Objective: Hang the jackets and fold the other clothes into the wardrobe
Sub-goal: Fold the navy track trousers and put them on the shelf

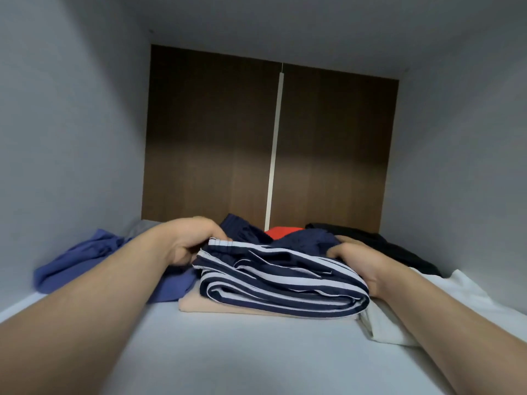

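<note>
- A blue cloth lies crumpled by the left wall of the shelf.
- My left hand grips the left end of the striped garment, fingers curled.
- The striped garment lies folded on a beige fold, mid-shelf.
- My right hand clutches its right end.
- A black cloth and a white cloth lie to the right.

Left hand and right hand around opposite ends of a folded striped garment atop a beige garment
</note>
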Motion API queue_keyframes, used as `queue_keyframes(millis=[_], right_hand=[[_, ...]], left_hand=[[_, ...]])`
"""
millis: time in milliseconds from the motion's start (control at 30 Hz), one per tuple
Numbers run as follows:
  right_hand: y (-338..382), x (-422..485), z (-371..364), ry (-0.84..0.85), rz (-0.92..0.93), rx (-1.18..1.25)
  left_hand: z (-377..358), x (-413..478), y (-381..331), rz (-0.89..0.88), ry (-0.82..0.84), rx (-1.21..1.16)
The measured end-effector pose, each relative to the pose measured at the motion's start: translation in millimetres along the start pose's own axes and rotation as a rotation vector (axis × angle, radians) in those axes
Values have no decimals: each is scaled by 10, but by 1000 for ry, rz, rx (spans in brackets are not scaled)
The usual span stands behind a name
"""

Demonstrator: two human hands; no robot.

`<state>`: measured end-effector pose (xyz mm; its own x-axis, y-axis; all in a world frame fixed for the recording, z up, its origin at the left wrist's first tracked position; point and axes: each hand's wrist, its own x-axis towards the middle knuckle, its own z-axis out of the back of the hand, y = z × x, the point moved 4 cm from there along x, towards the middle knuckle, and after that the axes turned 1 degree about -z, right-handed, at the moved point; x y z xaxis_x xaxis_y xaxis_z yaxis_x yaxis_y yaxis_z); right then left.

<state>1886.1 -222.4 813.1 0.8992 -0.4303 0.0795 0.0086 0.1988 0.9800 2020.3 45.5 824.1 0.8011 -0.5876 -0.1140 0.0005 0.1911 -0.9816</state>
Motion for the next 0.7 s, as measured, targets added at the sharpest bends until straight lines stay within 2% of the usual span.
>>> queue_keyframes(millis=[100,167,267,333,367,433,467,500,533,600,700], right_hand=[[19,121,55,-70,13,184],[-50,132,56,-105,-34,110],[-115,118,12,-50,-78,-16],[-79,86,22,-82,-60,-46],[-22,83,56,-139,4,-134],[188,69,119,-299,220,-462],[309,51,98,-326,329,-562],[399,44,55,-295,394,-582],[446,55,-12,-223,411,-589],[399,136,-188,-52,347,-728],[26,252,-416,243,158,-1046]], left_hand=[[9,40,-1,-24,-98,-152],[1,69,91,-15,-143,-98],[-40,26,177,3,-131,-52],[-56,-11,117,-59,-157,-15],[-42,-7,69,-128,-209,61],[-5,-45,-71,-341,-428,419],[-55,-88,-145,-482,-471,559],[-136,-100,-190,-584,-423,617],[-214,-76,-187,-616,-325,616],[-340,19,-69,-513,-129,661],[-409,120,111,-312,23,959]])
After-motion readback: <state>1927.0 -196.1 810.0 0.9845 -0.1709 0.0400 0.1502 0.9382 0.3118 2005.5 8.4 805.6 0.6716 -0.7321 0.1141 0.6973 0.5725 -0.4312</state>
